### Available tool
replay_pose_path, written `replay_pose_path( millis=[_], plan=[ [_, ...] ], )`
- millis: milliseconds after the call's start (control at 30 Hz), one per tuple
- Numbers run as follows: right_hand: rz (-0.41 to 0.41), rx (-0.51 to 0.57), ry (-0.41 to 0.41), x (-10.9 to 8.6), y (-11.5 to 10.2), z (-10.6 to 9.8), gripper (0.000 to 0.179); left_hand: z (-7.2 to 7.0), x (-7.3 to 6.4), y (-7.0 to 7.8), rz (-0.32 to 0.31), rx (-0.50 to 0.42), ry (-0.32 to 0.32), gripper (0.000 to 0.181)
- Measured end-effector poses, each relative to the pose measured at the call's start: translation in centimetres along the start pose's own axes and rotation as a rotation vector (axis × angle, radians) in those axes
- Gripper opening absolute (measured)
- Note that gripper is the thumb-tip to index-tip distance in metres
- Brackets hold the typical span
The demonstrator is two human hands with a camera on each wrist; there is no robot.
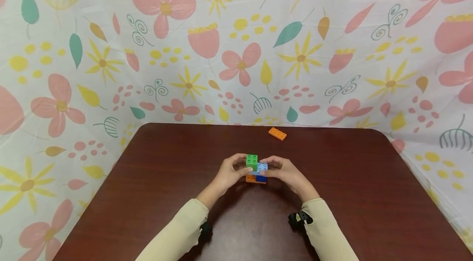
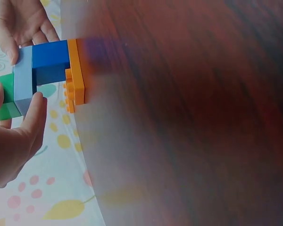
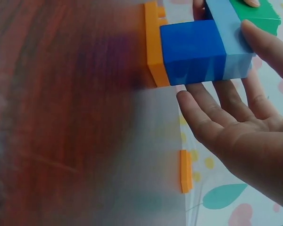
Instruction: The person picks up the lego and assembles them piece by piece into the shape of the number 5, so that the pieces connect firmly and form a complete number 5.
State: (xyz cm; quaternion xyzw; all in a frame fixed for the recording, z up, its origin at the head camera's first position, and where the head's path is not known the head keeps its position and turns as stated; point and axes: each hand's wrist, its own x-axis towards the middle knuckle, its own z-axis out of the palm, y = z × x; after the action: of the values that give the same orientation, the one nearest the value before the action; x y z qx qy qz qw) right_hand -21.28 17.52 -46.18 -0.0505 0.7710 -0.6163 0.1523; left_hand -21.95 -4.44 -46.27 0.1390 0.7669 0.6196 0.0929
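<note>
A small stack of building bricks stands on the table between both hands. At its base lies an orange plate, with a dark blue brick on its right half. A light blue brick bridges over that, and a green brick sits on its left end. My left hand pinches the green brick, thumb on the near face; one finger reaches the light blue brick's overhang. My right hand holds the light blue brick, thumb on its near side and fingers behind.
A loose orange plate lies near the far edge of the dark brown table. Beyond that edge hangs a floral cloth. Black straps with cameras sit at the wrists.
</note>
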Motion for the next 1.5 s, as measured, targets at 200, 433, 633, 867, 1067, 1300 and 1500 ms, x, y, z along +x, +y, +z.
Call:
replay_pose_path(
  millis=[200, 433, 633, 867, 1067, 1300, 1500],
  plan=[
    [0.005, -0.002, -0.116, 0.4, -0.6, -1.0, 0.045, -0.2, 0.1, 0.0, -0.002, -0.018, 0.002, 0.037],
    [0.029, -0.098, -0.204, 0.9, -1.7, -2.6, 0.038, -0.2, -1.4, 3.0, 0.015, -0.037, -0.018, 0.035],
    [0.035, -0.152, -0.190, 2.2, -2.8, -4.2, 0.039, -0.3, -1.6, 3.2, 0.016, -0.041, -0.020, 0.035],
    [0.022, -0.065, -0.081, 4.4, -3.9, -6.0, 0.045, -0.4, -1.7, 3.2, 0.017, -0.047, -0.027, 0.034],
    [-0.026, 0.003, 0.038, 6.3, -3.3, -7.5, 0.048, -0.4, -1.8, 3.3, 0.015, -0.046, -0.030, 0.034],
    [-0.034, 0.129, 0.198, 7.9, -1.8, -8.2, 0.053, -0.3, -1.0, 2.0, 0.002, -0.047, -0.032, 0.035],
    [-0.072, 0.159, 0.285, 8.9, -0.5, -8.6, 0.055, -0.2, -0.1, 0.1, 0.010, -0.059, -0.026, 0.036]
  ],
)
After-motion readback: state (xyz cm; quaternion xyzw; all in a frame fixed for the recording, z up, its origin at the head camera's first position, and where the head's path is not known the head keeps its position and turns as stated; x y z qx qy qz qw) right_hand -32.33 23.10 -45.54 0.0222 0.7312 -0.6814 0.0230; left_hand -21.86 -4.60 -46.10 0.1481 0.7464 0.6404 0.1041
